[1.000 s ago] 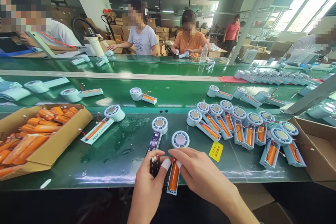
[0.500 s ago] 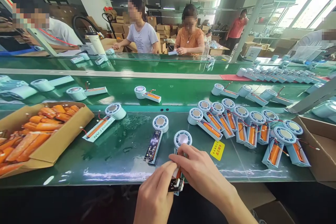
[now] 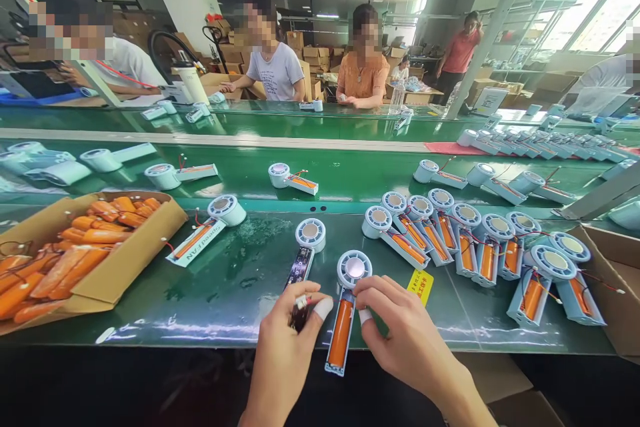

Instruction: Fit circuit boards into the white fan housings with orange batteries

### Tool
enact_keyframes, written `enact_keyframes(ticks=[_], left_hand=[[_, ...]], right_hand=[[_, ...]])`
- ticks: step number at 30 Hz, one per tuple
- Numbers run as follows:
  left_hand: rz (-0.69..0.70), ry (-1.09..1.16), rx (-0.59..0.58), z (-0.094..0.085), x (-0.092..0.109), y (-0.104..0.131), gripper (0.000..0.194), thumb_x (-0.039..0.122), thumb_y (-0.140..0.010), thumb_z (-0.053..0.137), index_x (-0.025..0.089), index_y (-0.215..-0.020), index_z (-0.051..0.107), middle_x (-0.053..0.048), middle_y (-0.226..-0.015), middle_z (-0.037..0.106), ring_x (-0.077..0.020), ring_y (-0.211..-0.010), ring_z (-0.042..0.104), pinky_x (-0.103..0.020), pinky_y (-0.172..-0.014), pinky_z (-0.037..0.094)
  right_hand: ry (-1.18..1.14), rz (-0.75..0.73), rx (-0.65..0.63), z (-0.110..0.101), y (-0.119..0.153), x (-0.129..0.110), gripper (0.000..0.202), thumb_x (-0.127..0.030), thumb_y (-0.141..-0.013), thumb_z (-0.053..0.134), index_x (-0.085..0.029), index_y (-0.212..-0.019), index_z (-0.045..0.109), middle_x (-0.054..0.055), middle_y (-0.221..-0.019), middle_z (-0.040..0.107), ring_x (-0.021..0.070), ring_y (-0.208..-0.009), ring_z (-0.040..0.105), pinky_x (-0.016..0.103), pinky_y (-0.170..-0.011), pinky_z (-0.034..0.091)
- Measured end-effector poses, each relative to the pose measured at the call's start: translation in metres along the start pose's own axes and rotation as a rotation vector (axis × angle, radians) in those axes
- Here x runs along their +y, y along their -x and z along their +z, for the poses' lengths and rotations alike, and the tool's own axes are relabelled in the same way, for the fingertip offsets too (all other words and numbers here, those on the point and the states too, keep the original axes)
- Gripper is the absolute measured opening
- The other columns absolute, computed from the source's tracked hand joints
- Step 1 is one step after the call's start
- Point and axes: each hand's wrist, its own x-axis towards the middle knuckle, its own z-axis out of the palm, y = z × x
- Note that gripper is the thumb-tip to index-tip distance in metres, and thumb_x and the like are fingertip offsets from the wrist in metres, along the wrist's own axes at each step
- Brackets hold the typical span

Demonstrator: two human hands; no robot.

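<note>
In front of me a light-blue handheld fan (image 3: pixel 355 269) lies with its opened handle towards me, an orange battery (image 3: pixel 341 333) inside. The handle's lower end reaches past the table edge. Left of it, my left hand (image 3: pixel 293 337) pinches a small dark circuit board (image 3: pixel 300 312) with a white connector between thumb and fingers. My right hand (image 3: pixel 400 327) is at the fan's neck on the right, fingers bent against it; the exact grip is partly hidden. White covers sit on both thumb tips. Just behind my left hand lies another fan (image 3: pixel 311 235) with a dark circuit board (image 3: pixel 300 265) on its handle.
A carton (image 3: pixel 135 253) of orange batteries stands at left. Several opened fans (image 3: pixel 465 215) lie grouped at right, beside a yellow label (image 3: pixel 421 285) and another carton (image 3: pixel 613 280). More fans lie on the green belt (image 3: pixel 350 177). People (image 3: pixel 275 70) sit across the line.
My left hand has moved left, away from the handle, with the circuit board in its pinch. The battery in the fan is now uncovered. My right hand has shifted slightly right.
</note>
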Motion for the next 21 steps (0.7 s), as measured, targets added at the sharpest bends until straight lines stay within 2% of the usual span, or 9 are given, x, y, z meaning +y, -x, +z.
enact_keyframes(ticks=[3, 6, 9, 11, 15, 19, 21], left_hand=[[-0.190, 0.205, -0.037, 0.007, 0.011, -0.012, 0.036, 0.048, -0.076, 0.074, 0.020, -0.098, 0.064, 0.001, -0.071, 0.072, -0.0148, -0.055, 0.061, -0.025, -0.054, 0.049], [-0.307, 0.386, -0.016, 0.017, 0.014, -0.013, 0.051, 0.053, -0.068, 0.080, 0.019, -0.101, 0.061, 0.005, -0.067, 0.064, -0.0093, -0.046, 0.046, -0.021, -0.045, 0.038], [-0.400, 0.519, -0.026, 0.024, 0.012, -0.008, 0.051, 0.053, -0.062, 0.084, 0.019, -0.092, 0.060, 0.008, -0.060, 0.055, -0.0083, -0.047, 0.043, -0.020, -0.044, 0.037], [-0.444, 0.598, -0.046, 0.028, 0.009, -0.005, 0.049, 0.052, -0.062, 0.085, 0.019, -0.087, 0.060, 0.010, -0.057, 0.049, -0.0071, -0.045, 0.040, -0.019, -0.042, 0.034], [-0.426, 0.650, -0.087, 0.030, 0.004, 0.001, 0.045, 0.055, -0.071, 0.079, 0.018, -0.089, 0.061, 0.009, -0.056, 0.050, -0.0065, -0.045, 0.039, -0.018, -0.042, 0.034], [-0.368, 0.542, -0.099, 0.028, 0.002, 0.004, 0.042, 0.058, -0.083, 0.068, 0.017, -0.092, 0.062, 0.010, -0.046, 0.044, -0.0081, -0.046, 0.039, -0.019, -0.046, 0.035], [-0.341, 0.492, -0.093, 0.025, 0.002, 0.004, 0.042, 0.058, -0.086, 0.065, 0.017, -0.093, 0.062, 0.009, -0.047, 0.046, -0.0084, -0.046, 0.041, -0.019, -0.047, 0.036]], right_hand=[[-0.029, -0.005, 0.088, 0.009, 0.006, -0.005, 0.029, 0.000, -0.085, 0.042, -0.022, -0.097, 0.057, 0.005, -0.105, 0.069, 0.0203, -0.088, 0.062, 0.033, -0.078, 0.050], [-0.086, 0.098, 0.210, 0.024, 0.007, -0.015, 0.024, -0.012, -0.093, 0.047, -0.023, -0.112, 0.057, 0.005, -0.103, 0.069, 0.0199, -0.086, 0.063, 0.032, -0.075, 0.052], [-0.096, 0.205, 0.267, 0.037, 0.005, -0.024, 0.029, -0.024, -0.092, 0.058, -0.022, -0.121, 0.056, 0.008, -0.107, 0.069, 0.0218, -0.088, 0.065, 0.031, -0.071, 0.054], [-0.108, 0.234, 0.249, 0.042, 0.003, -0.026, 0.027, -0.023, -0.090, 0.061, -0.022, -0.118, 0.059, 0.008, -0.106, 0.069, 0.0220, -0.088, 0.066, 0.031, -0.072, 0.055], [-0.156, 0.221, 0.181, 0.039, 0.002, -0.022, 0.018, -0.016, -0.093, 0.059, -0.024, -0.108, 0.065, 0.004, -0.095, 0.070, 0.0191, -0.082, 0.066, 0.027, -0.073, 0.054], [-0.227, 0.184, 0.209, 0.038, 0.004, -0.016, 0.024, -0.012, -0.097, 0.051, -0.025, -0.109, 0.068, 0.004, -0.097, 0.072, 0.0170, -0.086, 0.067, 0.025, -0.076, 0.054], [-0.254, 0.181, 0.217, 0.038, 0.005, -0.014, 0.025, -0.013, -0.097, 0.052, -0.024, -0.114, 0.067, 0.003, -0.096, 0.072, 0.0163, -0.084, 0.068, 0.025, -0.077, 0.054]])
